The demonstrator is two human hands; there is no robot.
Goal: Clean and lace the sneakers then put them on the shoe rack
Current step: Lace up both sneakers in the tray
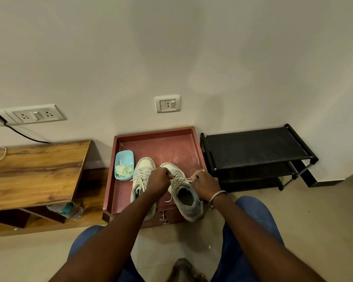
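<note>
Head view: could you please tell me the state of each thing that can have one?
Left sneaker, upright in the tray, laced.
Right sneaker, upright, lace held at both ends.
Left hand, pinches one lace end.
Right hand, pinches the other end.
Tub, open, cloth inside.
Rack, upright beside the tray.
Bottle, lying on its side.
</note>
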